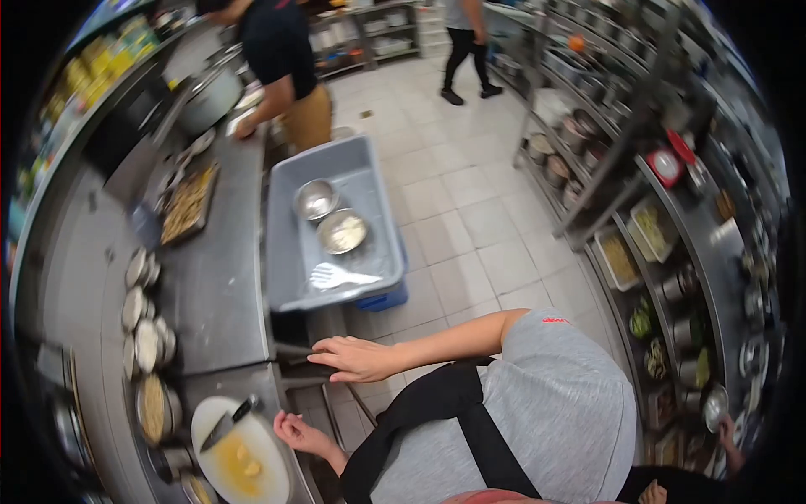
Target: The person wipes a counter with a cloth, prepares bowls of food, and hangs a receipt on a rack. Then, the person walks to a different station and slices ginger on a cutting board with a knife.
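My right hand [357,359] is held out near the counter's front edge, fingers stretched and apart, holding nothing. Lower down, my left hand [304,434] hovers beside the white cutting board [267,466], with loosely bent fingers and nothing visible in them. On that board lies a knife [220,433] with a black handle. Next to the blade are small pale yellow pieces [248,460] in a yellow wet patch. Beyond my right hand stands a grey plastic tub [281,252], containing two metal bowls [316,200] and a white slotted turner [340,275].
Several filled round containers [159,409] line the back of the steel counter [222,302]. A tray of food [189,206] sits farther along. One person [285,76] works at the counter's far end; another [464,50] stands on the tiles. Loaded shelves [604,126] flank the right side.
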Demonstrator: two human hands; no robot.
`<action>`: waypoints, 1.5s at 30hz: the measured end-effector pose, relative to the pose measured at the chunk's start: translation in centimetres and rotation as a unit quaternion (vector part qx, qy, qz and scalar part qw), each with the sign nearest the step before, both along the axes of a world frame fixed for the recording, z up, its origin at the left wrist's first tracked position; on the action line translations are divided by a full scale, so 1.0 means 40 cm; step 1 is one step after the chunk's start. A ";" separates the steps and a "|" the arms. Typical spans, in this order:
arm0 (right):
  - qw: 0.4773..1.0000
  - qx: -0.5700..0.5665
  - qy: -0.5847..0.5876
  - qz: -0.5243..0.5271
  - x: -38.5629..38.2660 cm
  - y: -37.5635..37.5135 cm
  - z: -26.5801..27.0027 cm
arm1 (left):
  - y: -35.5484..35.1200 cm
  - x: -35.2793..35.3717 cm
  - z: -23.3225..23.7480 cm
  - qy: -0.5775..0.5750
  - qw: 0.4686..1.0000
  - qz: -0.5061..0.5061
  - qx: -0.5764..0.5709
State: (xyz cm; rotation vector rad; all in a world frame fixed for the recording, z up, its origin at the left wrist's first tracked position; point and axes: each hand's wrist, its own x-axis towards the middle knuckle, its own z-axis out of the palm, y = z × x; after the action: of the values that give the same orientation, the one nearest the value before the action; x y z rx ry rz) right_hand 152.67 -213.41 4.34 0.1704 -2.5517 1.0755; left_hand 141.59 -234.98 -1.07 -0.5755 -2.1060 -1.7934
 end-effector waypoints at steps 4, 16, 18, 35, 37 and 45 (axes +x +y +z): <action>0.989 0.022 0.110 -0.095 0.191 0.118 0.052 | 0.330 0.134 0.053 -0.116 0.979 -0.162 0.034; 0.963 0.162 0.134 -0.171 0.509 0.560 -0.071 | 1.003 0.487 0.005 -0.643 0.358 -0.644 0.208; 0.962 0.166 0.117 -0.184 0.538 0.675 -0.105 | 1.087 0.517 0.058 -0.653 0.406 -0.624 0.144; 0.815 -0.017 -0.088 -0.572 0.783 1.501 -0.268 | 2.089 0.576 0.072 -0.702 0.251 -0.660 -0.092; 0.707 -0.187 -0.157 -0.664 0.826 1.562 -0.357 | 2.186 0.568 0.088 -0.682 0.292 -0.667 -0.073; 0.561 -0.253 -0.681 -0.397 1.407 1.692 -0.666 | 2.606 0.325 0.033 -0.694 0.439 -0.562 0.096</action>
State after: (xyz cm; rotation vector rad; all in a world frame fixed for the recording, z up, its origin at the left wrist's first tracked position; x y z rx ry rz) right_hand 208.94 -145.73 -22.32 -2.5906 -2.2937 1.6889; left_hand 154.58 -130.74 0.26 -0.4035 -2.0157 -4.4637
